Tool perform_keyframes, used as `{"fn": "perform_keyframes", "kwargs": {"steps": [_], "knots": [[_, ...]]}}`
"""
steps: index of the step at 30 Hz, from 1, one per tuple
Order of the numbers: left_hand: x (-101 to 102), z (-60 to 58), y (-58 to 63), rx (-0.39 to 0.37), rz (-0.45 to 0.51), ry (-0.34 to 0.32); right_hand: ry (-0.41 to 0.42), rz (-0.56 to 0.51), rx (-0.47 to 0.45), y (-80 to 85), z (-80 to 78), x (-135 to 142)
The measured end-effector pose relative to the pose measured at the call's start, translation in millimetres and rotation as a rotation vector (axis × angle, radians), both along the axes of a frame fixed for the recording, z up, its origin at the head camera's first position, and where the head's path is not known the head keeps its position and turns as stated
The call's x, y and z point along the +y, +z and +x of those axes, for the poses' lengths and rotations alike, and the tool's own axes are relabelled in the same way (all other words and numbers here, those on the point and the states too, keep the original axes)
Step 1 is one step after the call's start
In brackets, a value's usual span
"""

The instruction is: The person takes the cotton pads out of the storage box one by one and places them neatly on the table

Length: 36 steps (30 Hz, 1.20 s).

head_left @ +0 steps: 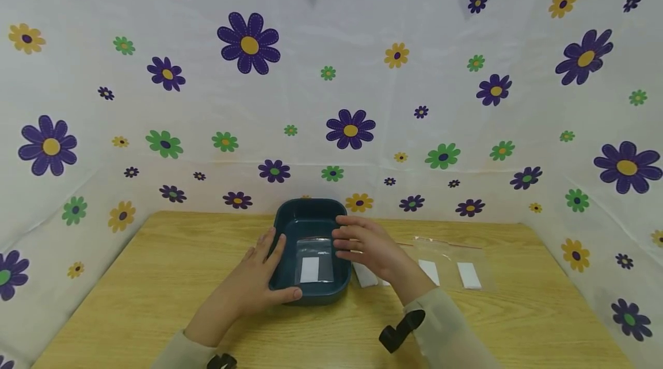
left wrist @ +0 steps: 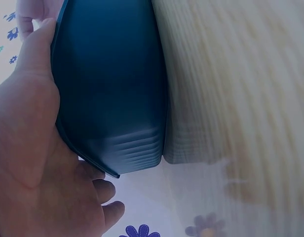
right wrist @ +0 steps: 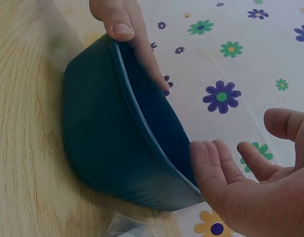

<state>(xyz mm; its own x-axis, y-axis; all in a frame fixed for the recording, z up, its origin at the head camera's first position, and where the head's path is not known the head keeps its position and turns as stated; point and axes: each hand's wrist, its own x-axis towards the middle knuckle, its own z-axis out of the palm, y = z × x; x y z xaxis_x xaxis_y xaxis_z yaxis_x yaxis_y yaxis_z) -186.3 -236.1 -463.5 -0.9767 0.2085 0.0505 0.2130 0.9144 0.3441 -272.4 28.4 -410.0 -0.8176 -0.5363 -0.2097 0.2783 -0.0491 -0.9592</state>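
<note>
A dark blue-green plastic bin (head_left: 323, 299) stands on the table with a clear zip bag (head_left: 325, 270) inside, which holds a white rectangular piece (head_left: 309, 270). My left hand (head_left: 246, 288) rests on the bin's left rim, fingers spread and the thumb over the near corner. In the left wrist view its palm lies along the rim of the bin (left wrist: 112, 74). At the right rim is my right hand (head_left: 375, 248), its fingers loosely extended and holding nothing. The right wrist view shows its fingertips (right wrist: 199, 153) at the rim; I cannot tell whether they touch.
To the right of the bin, more clear bags with white pieces (head_left: 469, 276) lie on the wooden table (head_left: 207, 265), partly behind my right hand and forearm. A white cloth with printed flowers (head_left: 311, 98) closes off the back and both sides.
</note>
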Motion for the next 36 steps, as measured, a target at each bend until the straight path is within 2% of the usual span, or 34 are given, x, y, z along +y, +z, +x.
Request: {"fn": "perform_keyframes", "kwargs": {"steps": [8, 19, 27, 32, 36], "knots": [[1.8, 1.6, 3.3, 0.03, -0.06, 0.004, 0.041, 0.028, -0.009, 0.2, 3.1, -19.1], [1.2, -0.1, 2.3, 0.052, -0.1, -0.008, 0.039, 0.033, -0.062, -5.8, 7.9, -37.7], [1.2, 0.4, 4.2, 0.084, -0.145, 0.0, -0.001, 0.119, -0.074, -9.7, 10.8, -51.1], [1.4, 1.2, 3.6, 0.071, -0.147, 0.008, -0.036, 0.135, -0.097, -14.6, 12.3, -59.5], [1.5, 1.6, 2.2, 0.081, -0.143, 0.008, -0.041, 0.152, -0.08, -16.8, 15.0, -65.9]]}}
